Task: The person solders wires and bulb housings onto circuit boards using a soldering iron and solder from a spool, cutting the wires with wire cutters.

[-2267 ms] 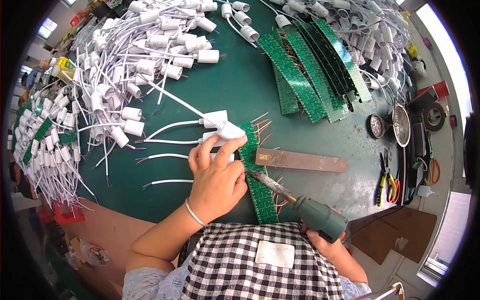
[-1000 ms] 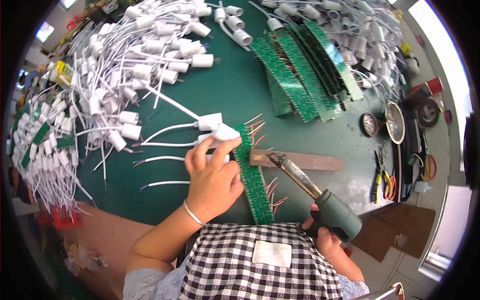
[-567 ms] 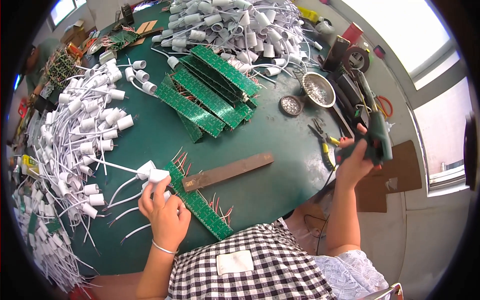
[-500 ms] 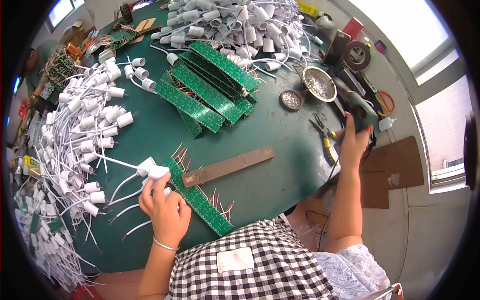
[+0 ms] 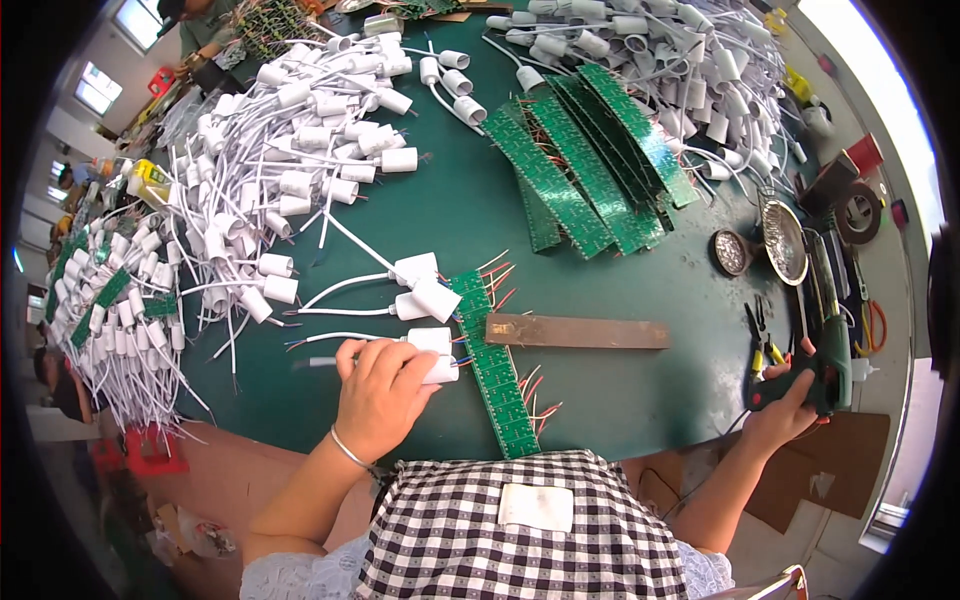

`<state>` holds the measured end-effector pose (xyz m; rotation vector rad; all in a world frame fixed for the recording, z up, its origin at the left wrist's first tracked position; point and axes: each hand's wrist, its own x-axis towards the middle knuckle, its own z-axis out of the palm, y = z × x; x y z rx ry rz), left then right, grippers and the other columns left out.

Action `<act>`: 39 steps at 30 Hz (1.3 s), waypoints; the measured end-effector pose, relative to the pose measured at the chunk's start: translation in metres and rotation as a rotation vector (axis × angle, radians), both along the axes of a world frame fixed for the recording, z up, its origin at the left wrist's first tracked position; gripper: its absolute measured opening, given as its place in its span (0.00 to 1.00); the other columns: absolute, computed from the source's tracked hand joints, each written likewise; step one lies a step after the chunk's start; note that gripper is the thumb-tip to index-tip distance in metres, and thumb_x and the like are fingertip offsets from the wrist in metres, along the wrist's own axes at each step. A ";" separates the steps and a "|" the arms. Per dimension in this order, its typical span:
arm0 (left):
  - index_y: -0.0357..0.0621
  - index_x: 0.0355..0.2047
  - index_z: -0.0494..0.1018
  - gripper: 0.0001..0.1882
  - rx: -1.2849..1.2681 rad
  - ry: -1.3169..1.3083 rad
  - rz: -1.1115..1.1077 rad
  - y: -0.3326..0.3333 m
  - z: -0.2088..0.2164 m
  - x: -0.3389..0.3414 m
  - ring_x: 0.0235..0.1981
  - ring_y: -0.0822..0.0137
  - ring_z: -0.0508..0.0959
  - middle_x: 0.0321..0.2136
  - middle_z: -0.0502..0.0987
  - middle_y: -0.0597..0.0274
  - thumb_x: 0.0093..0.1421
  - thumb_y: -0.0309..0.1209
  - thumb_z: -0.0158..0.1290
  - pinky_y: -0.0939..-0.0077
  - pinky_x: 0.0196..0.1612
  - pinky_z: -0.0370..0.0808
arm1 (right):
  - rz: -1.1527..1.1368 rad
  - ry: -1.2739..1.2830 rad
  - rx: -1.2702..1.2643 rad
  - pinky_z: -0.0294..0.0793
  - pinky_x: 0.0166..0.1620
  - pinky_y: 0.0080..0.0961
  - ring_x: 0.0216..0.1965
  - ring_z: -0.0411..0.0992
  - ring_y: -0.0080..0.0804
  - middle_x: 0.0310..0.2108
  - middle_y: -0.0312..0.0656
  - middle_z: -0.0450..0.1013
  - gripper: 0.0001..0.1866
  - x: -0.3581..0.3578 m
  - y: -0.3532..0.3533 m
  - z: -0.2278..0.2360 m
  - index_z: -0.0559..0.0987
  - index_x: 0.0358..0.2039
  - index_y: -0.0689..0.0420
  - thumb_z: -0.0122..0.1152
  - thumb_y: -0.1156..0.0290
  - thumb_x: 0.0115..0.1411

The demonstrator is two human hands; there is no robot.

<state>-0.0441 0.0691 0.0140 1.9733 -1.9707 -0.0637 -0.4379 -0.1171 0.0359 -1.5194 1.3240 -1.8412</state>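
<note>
My left hand (image 5: 385, 390) is closed on a white lamp socket (image 5: 440, 370) with a white cable, beside a long green circuit board (image 5: 500, 390). Small coloured wires run from this socket toward the board's left edge. Another white socket (image 5: 430, 340) lies just above it, and two more sit further up against the board, one of them a tilted socket (image 5: 437, 299). Across the board's right side rests a brown bar (image 5: 590, 332). Out to the right, my right hand (image 5: 785, 410) grips the handle of a dark green soldering gun (image 5: 832, 365), whose cord hangs below.
A large heap of white sockets (image 5: 310, 150) covers the left; another heap (image 5: 690, 50) lies at the back. Stacked circuit boards (image 5: 590, 170) stand between. Right: a metal strainer (image 5: 784, 243), a small dish (image 5: 730, 252), pliers (image 5: 765, 345) and a tape roll (image 5: 858, 212). Other people work far left.
The view has swung left, so the table things appear further right. My left hand has gone from an upper socket to a lower one. My right hand still holds the soldering gun.
</note>
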 end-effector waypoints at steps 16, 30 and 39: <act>0.71 0.68 0.42 0.56 0.002 -0.715 -0.148 -0.293 0.024 0.157 0.68 0.49 0.48 0.68 0.45 0.58 0.43 0.25 0.58 0.49 0.64 0.54 | 0.011 -0.039 0.006 0.69 0.29 0.20 0.24 0.69 0.24 0.51 0.50 0.70 0.22 0.020 -0.005 0.019 0.66 0.52 0.67 0.49 0.60 0.67; 0.54 0.32 0.74 0.10 -0.119 -0.743 -0.517 -0.333 0.046 0.172 0.43 0.63 0.73 0.37 0.71 0.68 0.47 0.29 0.57 0.66 0.47 0.68 | 0.011 0.025 -0.019 0.67 0.29 0.20 0.26 0.68 0.24 0.52 0.47 0.69 0.24 0.021 -0.005 0.011 0.66 0.54 0.68 0.49 0.60 0.67; 0.47 0.28 0.71 0.10 0.018 -0.752 -0.188 -0.134 0.081 0.124 0.44 0.61 0.71 0.35 0.71 0.63 0.42 0.26 0.57 0.61 0.51 0.64 | 0.013 -0.021 0.007 0.69 0.35 0.22 0.24 0.67 0.24 0.24 0.40 0.70 0.29 0.030 0.000 0.014 0.69 0.52 0.68 0.52 0.53 0.65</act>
